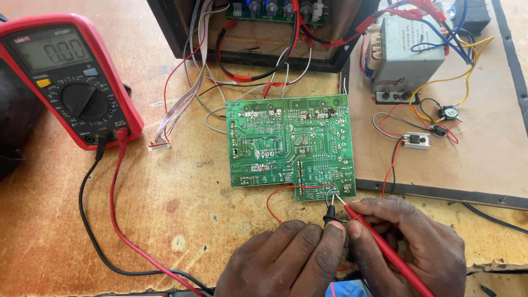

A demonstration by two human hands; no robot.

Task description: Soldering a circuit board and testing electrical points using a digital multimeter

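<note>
Far left of the green circuit board [290,144], a red multimeter [69,74] lies face up on the worn surface [181,220], its black lead [91,220] and red lead [124,220] trailing toward the person. A loose ribbon connector [159,145] rests between meter and board.

At the board's near right corner, the left hand [286,258] pinches the black probe [333,212], grip closed around its collar, tip on a solder point. Just right of it, the right hand [407,242] holds the red probe [385,250] pencil-fashion, grip closed, its tip close beside the black one.

With both tips this close, a small slip could bridge neighbouring pads. The board sits unclamped, so probe pressure might shift it. Right of the board, a transformer [404,52] with exposed wiring stands near enough that a stray finger or lead could touch it.
</note>
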